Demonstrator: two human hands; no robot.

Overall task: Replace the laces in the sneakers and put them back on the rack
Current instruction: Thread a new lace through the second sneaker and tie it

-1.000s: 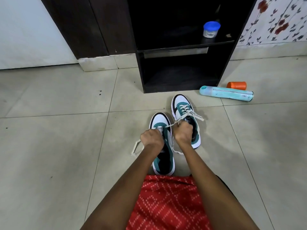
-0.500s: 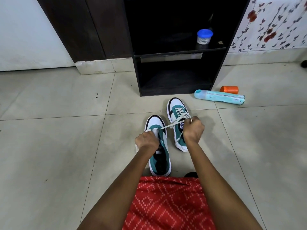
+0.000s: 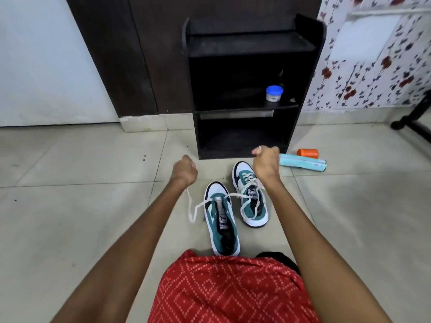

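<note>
Pale floor tiles (image 3: 93, 217) are stretching out beneath me, and the black rack (image 3: 251, 45) is standing against the wall ahead. A blue-lidded jar (image 3: 274, 93) is sitting on its middle shelf.

I am judging myself about halfway. The far sneaker (image 3: 253, 206) is already wearing laces up its eyelets, though the ends are lying loose. The near sneaker (image 3: 221, 227) is carrying its lace (image 3: 193, 206) through the lowest eyelets only, with the tongue showing bare above. Both sneakers are sitting on the floor, so the rest of the threading, the tying and the shelving are all waiting.

I am raising my left hand (image 3: 185, 171) above and to the left of the near sneaker, fingers (image 3: 190, 164) curled and pinching one end of the lace. My right hand (image 3: 265, 164) is hovering over the far sneaker's toe, fingers curled too. The other strand is running up and vanishing under it, so I am taking it to be pinched there.
</note>
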